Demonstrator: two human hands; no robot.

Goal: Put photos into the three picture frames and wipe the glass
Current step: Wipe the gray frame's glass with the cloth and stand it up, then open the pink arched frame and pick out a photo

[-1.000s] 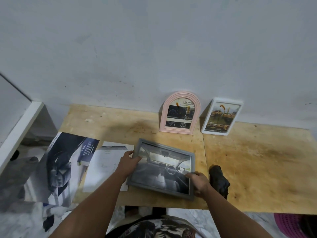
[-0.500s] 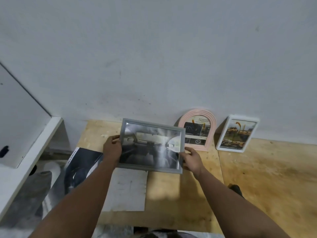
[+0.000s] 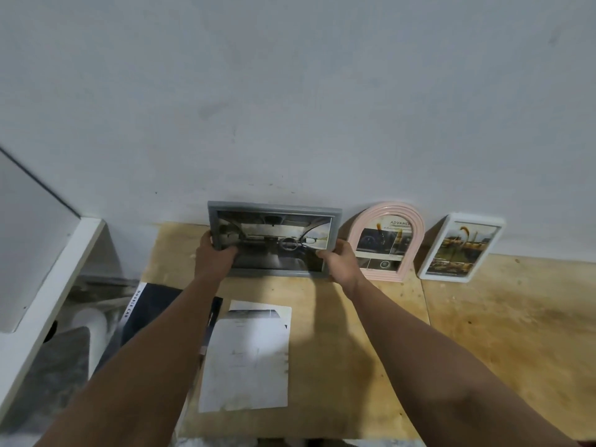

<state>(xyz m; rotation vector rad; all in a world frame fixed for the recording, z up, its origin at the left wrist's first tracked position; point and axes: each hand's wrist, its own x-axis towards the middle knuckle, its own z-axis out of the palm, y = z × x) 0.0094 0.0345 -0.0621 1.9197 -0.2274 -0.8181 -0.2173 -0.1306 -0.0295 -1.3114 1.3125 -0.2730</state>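
Against the wall (image 3: 290,108), our left hand (image 3: 214,258) and right hand (image 3: 340,264) each grasp the grey frame (image 3: 274,240), leaning it upright for display.

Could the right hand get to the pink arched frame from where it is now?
Probably yes, once it lets go: the right hand grips the grey frame at its right edge, and the pink arched frame stands just right of it with nothing between.

White sheet (image 3: 246,359), dark brochure (image 3: 151,304)
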